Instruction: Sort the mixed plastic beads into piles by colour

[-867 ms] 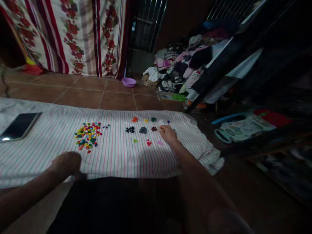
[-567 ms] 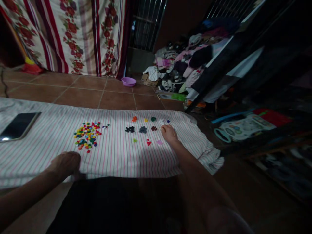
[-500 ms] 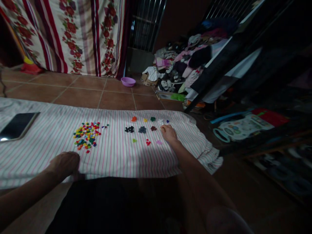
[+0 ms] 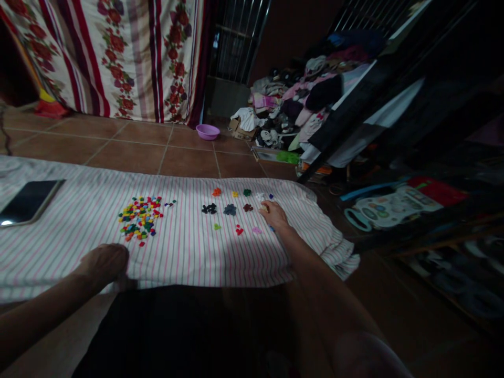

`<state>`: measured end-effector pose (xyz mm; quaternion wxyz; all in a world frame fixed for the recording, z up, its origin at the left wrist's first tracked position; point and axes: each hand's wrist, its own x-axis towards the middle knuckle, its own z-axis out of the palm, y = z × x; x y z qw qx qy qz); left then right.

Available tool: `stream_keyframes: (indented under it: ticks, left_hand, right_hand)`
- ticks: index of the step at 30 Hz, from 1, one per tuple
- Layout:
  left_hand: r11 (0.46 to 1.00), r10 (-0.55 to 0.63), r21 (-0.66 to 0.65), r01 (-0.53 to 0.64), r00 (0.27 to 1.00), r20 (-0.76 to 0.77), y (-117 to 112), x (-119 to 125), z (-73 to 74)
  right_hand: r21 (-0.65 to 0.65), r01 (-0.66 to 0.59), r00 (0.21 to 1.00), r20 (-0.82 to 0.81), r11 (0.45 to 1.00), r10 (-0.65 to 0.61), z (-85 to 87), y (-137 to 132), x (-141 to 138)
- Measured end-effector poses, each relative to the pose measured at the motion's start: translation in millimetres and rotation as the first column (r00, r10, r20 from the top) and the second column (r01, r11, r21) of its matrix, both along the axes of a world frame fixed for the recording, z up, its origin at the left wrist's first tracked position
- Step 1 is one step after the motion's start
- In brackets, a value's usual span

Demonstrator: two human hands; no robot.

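On the striped cloth [image 4: 173, 257], my right hand [image 4: 275, 212] is closed with its fingertips pinched, and a small pale bit shows at them. Just beyond it are a few white pieces [image 4: 260, 196] and a dark blue piece [image 4: 271, 196]; brown pieces [image 4: 248, 208] lie to its left. A blue piece [image 4: 271, 228] shows partly beside my wrist. My left hand [image 4: 104, 261] rests curled near the cloth's front edge, its fingertips hidden. Above it spreads a mixed heap of small coloured pieces [image 4: 140, 218], too small to name exactly.
Single-colour groups stand mid-cloth: orange [image 4: 217, 192], yellow [image 4: 235, 194], green [image 4: 247, 192], black [image 4: 209, 209], grey [image 4: 230, 209], lime [image 4: 217, 227], red [image 4: 239, 230], pink [image 4: 256, 230]. A phone [image 4: 29, 202] lies left. A purple basin [image 4: 207, 132] and clothes pile [image 4: 299, 100] are behind.
My right hand has turned slightly, with its fingers a little lifted, and the blue piece beside the wrist now shows. My left hand has stayed in place.
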<state>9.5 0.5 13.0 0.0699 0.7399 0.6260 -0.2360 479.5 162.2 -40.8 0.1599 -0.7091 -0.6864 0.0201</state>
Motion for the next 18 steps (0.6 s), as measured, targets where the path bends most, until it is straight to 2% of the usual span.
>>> stream_keyframes:
  ticks: [4,11,15,18]
  left_hand:
    - [0.997,-0.037,-0.067,0.030,0.992,-0.117,-0.5,5.2,6.6]
    - [0.995,-0.009,-0.103,0.000,0.997,-0.081,1.6,1.6,4.0]
    - [0.992,0.012,-0.123,-0.026,0.994,-0.110,1.4,4.5,7.6]
    - [0.995,0.019,-0.098,-0.027,0.996,-0.082,0.7,5.0,8.3]
  right_hand:
    - [0.009,-0.006,1.000,-0.019,1.000,0.006,-3.8,2.3,2.3]
    - [-0.026,-0.023,0.998,-0.058,0.999,0.021,-4.9,1.7,6.7]
    - [-0.057,-0.021,0.998,-0.053,0.998,0.018,-6.2,0.9,9.1]
    - [-0.056,-0.050,0.998,-0.040,0.997,0.047,-7.3,0.5,10.7]
